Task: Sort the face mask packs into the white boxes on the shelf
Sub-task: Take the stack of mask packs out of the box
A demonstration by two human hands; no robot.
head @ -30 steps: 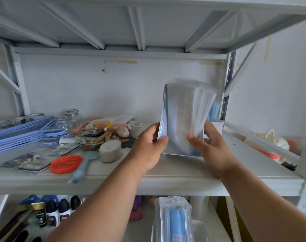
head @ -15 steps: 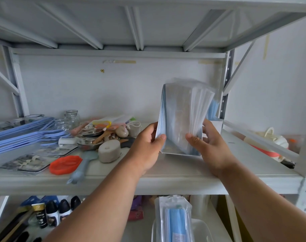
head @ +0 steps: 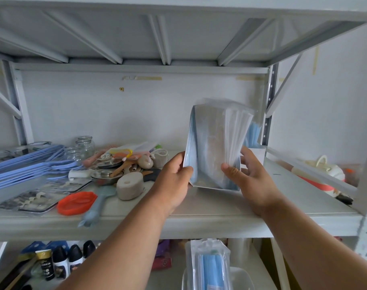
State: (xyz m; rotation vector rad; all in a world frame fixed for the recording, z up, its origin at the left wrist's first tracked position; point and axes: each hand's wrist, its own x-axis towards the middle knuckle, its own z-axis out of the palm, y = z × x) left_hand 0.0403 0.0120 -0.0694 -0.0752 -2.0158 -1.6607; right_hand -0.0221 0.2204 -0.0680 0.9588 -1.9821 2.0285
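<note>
two bare forearms, sleeveless, hands (head: pixel 176 181) ungloved

Glossy clear plastic wraps the mask packs (head: pixel 215 145); matt painted metal shelf (head: pixel 220 208).

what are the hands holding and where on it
Both hold one stack of mask packs, upright above the shelf. The left hand grips its lower left edge, the right hand its lower right edge.

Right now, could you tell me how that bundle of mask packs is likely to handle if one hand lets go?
The mask packs would probably fan out or slip: their clear wrappers look glossy and the edges already splay. They seem light and floppy, so the left hand and right hand gripping both sides looks wise.
</note>
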